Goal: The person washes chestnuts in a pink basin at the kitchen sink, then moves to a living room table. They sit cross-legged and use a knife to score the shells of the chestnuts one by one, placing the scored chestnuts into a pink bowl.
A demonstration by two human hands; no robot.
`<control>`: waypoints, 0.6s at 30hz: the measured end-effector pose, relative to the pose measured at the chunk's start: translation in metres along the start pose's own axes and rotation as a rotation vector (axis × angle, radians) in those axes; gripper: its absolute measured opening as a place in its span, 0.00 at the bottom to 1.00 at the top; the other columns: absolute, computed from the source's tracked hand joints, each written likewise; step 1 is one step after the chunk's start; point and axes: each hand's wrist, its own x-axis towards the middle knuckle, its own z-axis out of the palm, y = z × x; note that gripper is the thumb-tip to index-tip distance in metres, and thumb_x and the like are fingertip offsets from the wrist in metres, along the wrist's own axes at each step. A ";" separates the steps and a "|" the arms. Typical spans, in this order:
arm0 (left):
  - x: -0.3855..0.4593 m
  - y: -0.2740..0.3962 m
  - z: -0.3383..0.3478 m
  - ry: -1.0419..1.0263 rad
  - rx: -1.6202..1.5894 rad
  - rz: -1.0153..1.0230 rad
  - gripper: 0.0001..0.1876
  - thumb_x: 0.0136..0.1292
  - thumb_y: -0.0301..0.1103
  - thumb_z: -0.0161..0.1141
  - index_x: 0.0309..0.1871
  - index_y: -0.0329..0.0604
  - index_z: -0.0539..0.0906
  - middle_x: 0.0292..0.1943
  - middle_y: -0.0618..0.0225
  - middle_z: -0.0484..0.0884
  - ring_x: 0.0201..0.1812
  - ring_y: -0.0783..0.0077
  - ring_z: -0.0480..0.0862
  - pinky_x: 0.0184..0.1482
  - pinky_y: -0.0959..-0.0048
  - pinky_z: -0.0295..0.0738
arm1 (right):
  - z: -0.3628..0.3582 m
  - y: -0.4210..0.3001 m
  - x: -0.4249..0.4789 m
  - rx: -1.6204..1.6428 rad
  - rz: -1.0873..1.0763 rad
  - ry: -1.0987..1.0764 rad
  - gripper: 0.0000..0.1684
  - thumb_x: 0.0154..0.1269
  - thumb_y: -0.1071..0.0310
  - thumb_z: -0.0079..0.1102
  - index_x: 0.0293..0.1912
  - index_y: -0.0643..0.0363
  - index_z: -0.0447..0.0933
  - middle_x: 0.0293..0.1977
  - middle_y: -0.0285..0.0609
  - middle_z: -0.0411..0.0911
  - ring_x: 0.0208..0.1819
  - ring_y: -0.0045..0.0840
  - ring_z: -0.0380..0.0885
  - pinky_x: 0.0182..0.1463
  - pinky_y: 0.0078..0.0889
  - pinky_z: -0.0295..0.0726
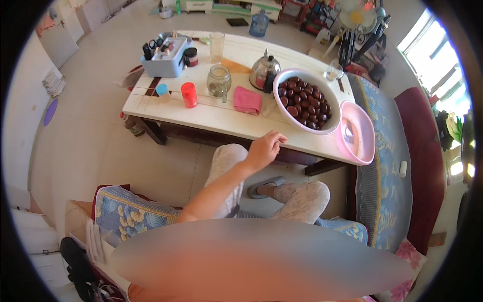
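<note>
My left hand (267,148) hovers by the front edge of the white table (211,122), its fingers curled. Their undersides are hidden, so whether they pinch anything cannot be seen. My right hand is out of view. Ahead and to the right of the left hand, a large pale basin (332,88) holds many glossy dark reddish-brown fruits or nuts (303,100). Beside it, a pink plastic basin (368,132) sits at the table's right end, with something pale and partly see-through inside. A folded pink cloth (247,100) lies left of the pale basin.
A steel kettle (264,68), glass mug (219,81), red canister (189,95), blue-lidded jar (163,92), tall glass (217,47) and grey-blue organizer box (166,66) stand on the table. A blue-covered sofa (385,181) runs along the right. My knees are below the table's front edge.
</note>
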 end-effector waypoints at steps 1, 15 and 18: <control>0.009 -0.009 -0.007 0.025 0.160 0.086 0.11 0.63 0.19 0.51 0.45 0.38 0.81 0.39 0.60 0.84 0.37 0.62 0.85 0.40 0.68 0.79 | -0.004 -0.003 -0.008 -0.018 -0.031 0.004 0.11 0.68 0.62 0.58 0.44 0.59 0.80 0.35 0.50 0.82 0.38 0.44 0.81 0.41 0.42 0.79; 0.134 -0.125 0.032 -0.088 0.731 -0.160 0.16 0.64 0.31 0.46 0.49 0.32 0.79 0.46 0.45 0.81 0.49 0.49 0.82 0.47 0.53 0.78 | -0.125 -0.337 0.156 0.060 -1.029 0.662 0.13 0.65 0.73 0.57 0.49 0.62 0.76 0.47 0.49 0.76 0.40 0.41 0.80 0.45 0.35 0.79; 0.136 -0.166 -0.007 -0.083 0.863 0.323 0.16 0.62 0.31 0.48 0.50 0.32 0.79 0.33 0.51 0.84 0.37 0.51 0.85 0.36 0.56 0.79 | -0.124 -0.409 0.241 -0.092 -0.970 0.757 0.15 0.61 0.68 0.60 0.49 0.59 0.78 0.47 0.51 0.76 0.44 0.42 0.79 0.48 0.41 0.79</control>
